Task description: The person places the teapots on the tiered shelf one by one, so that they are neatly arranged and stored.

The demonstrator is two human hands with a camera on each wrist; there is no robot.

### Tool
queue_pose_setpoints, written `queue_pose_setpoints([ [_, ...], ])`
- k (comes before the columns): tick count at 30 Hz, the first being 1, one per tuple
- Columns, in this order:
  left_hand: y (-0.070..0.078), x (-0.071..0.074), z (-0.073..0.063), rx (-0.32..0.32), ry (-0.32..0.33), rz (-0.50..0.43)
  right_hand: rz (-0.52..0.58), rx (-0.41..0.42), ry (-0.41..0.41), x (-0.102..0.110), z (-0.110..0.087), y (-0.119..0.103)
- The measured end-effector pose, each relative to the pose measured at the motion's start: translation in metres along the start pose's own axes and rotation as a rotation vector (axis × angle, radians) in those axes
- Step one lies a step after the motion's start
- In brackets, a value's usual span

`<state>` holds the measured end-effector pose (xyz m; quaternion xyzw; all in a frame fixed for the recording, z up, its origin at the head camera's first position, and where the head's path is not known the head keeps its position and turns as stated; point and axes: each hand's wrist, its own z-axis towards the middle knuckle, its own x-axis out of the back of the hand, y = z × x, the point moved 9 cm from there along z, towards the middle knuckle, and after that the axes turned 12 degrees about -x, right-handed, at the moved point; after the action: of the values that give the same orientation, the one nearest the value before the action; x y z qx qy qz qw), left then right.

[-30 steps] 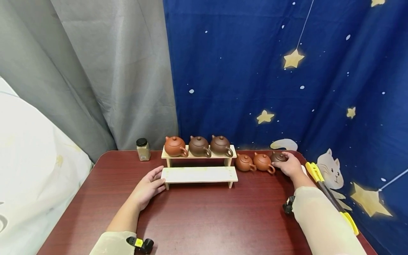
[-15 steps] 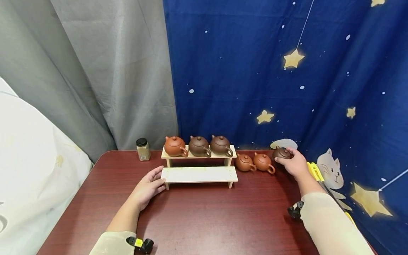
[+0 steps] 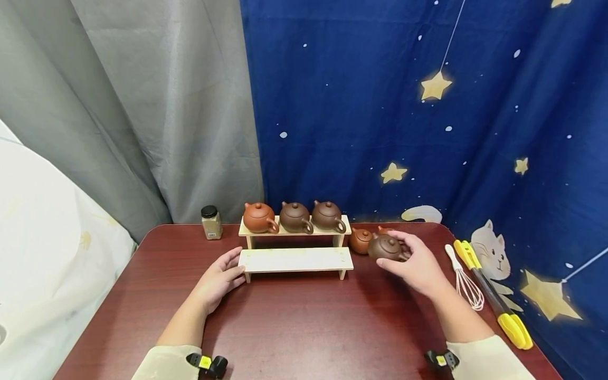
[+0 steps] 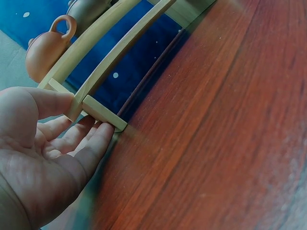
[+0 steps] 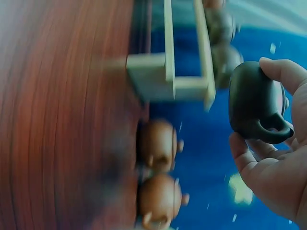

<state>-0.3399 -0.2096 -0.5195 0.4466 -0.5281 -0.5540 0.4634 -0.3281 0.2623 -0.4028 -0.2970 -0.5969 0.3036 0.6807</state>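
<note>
Much of the worktop (image 3: 309, 327) stretches before a wooden stand (image 3: 295, 260), the left hand (image 3: 220, 277) pinching its left end; off its right end, the right hand (image 3: 418, 266) holds a dark teapot (image 3: 385, 247) in curled fingers, two reddish teapots (image 3: 362, 242) just behind, a whisk (image 3: 458, 268) near the right edge.

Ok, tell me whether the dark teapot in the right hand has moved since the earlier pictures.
Yes. In the head view, the dark teapot in the right hand has moved left, toward the front shelf.
</note>
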Motion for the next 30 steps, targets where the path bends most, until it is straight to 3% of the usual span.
queue_pose_setpoints([
  [7,0.000,0.000,0.000,-0.003,-0.005,0.003,0.127,0.126,-0.154,-0.050,-0.029,-0.060],
  [14,-0.001,0.001,0.000,-0.003,-0.008,0.004,0.063,0.188,-0.196,-0.103,-0.042,-0.100],
  [21,0.000,0.001,0.000,-0.002,-0.006,0.003,0.068,0.150,-0.241,-0.157,-0.033,-0.126],
  [30,-0.001,0.001,0.000,-0.006,-0.008,-0.007,0.007,0.100,-0.237,-0.219,-0.001,-0.143],
])
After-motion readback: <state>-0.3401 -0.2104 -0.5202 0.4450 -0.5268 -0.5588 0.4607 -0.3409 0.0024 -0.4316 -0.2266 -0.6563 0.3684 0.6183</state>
